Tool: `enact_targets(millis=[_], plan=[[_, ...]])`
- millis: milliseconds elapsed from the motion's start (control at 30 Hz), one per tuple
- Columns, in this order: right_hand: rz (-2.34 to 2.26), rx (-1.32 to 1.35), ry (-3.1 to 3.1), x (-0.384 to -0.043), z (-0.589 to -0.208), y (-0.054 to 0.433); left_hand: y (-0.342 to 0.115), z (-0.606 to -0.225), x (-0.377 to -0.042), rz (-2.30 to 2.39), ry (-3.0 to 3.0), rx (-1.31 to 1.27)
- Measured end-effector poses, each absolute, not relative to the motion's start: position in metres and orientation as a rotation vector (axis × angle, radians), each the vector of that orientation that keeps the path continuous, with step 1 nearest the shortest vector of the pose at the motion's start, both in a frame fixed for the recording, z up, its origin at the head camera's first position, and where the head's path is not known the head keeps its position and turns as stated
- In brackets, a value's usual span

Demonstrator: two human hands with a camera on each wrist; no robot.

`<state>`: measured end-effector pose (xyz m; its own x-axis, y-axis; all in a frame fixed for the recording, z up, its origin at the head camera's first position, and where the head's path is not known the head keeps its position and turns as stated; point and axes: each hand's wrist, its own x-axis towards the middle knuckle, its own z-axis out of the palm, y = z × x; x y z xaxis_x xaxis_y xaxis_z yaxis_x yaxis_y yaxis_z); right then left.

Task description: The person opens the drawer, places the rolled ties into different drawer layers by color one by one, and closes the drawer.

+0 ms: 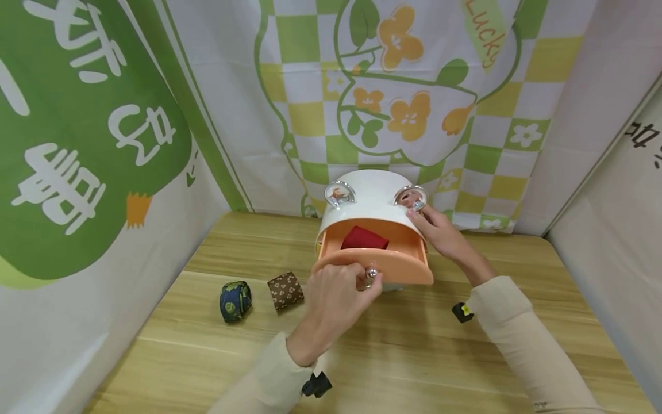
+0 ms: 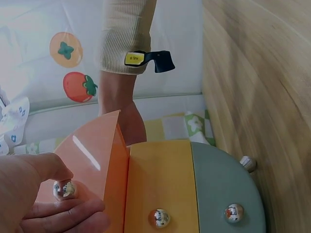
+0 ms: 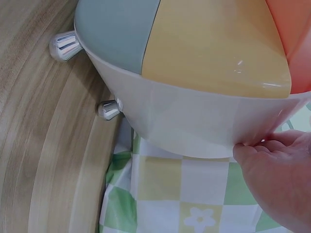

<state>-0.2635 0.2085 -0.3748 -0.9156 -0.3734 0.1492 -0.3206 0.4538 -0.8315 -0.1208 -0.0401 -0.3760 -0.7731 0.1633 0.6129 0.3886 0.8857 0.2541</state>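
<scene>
A small white drawer cabinet (image 1: pixel 369 198) stands on the table, with its top orange drawer (image 1: pixel 398 267) pulled partly out. Inside that drawer lies a red rolled fabric piece (image 1: pixel 364 238), probably a necktie. My left hand (image 1: pixel 333 293) pinches the drawer's silver knob (image 2: pixel 65 190) between thumb and fingers. At the cabinet's right side, my right hand (image 1: pixel 441 233) holds the white shell (image 3: pixel 194 124), its fingers partly hidden. Left of the cabinet lie two rolled neckties, a brown flowered necktie (image 1: pixel 286 291) and a dark blue necktie (image 1: pixel 235 301) with a yellow-green pattern.
Below the orange drawer are a closed yellow drawer (image 2: pixel 160 184) and a closed grey-green drawer (image 2: pixel 226 182). Two round silver-rimmed ornaments (image 1: pixel 339 194) rise from the cabinet top. Printed cloth (image 1: pixel 300 86) hangs behind the wooden table (image 1: pixel 414 356).
</scene>
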Motion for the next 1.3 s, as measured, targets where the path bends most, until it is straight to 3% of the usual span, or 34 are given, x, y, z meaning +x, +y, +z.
enact_targets(millis=[1300], plan=[[-1.436,-0.601,2.697,-0.265,-0.378,0.209,-0.037,-0.38,-0.172,-0.604,-2.386,-0.373]])
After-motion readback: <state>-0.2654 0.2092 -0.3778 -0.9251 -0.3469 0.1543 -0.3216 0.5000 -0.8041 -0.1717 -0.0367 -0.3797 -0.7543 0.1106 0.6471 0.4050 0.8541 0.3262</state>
